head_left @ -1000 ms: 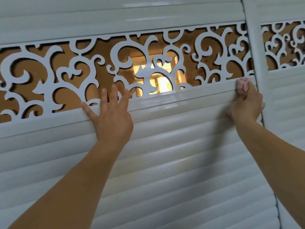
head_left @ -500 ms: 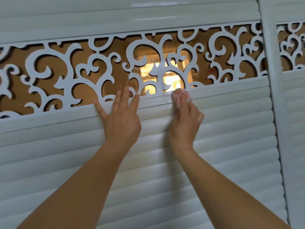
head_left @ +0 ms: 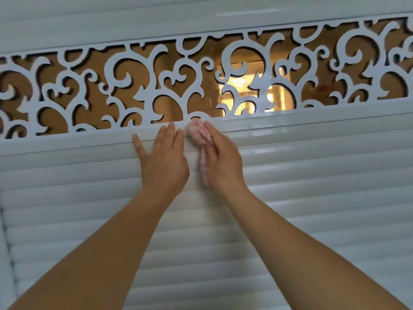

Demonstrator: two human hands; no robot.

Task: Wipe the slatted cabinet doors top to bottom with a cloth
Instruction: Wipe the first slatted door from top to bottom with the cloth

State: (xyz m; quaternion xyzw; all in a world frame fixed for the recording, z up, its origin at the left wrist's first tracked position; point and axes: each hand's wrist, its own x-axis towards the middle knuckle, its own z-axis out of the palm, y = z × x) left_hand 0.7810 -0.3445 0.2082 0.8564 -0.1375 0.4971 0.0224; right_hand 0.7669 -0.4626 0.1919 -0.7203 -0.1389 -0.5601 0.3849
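A white slatted cabinet door (head_left: pixel 312 175) fills the head view. My left hand (head_left: pixel 163 157) lies flat against the upper slats with its fingers straight and spread. Right beside it, my right hand (head_left: pixel 221 159) holds a small pink-and-white cloth (head_left: pixel 197 133) and presses it onto the top slat, just under the scrollwork band. A strip of the cloth hangs down between the two hands. The hands are almost touching.
A white cut-out scrollwork panel (head_left: pixel 138 86) over a brown mirrored backing runs across the door above the slats. A bright yellow reflection (head_left: pixel 252 95) shows in it. More plain slats (head_left: pixel 201 14) lie above the panel.
My right hand has slid the cloth leftward along the top slat, from the door's right edge to right beside my left hand. The view has shifted left too.
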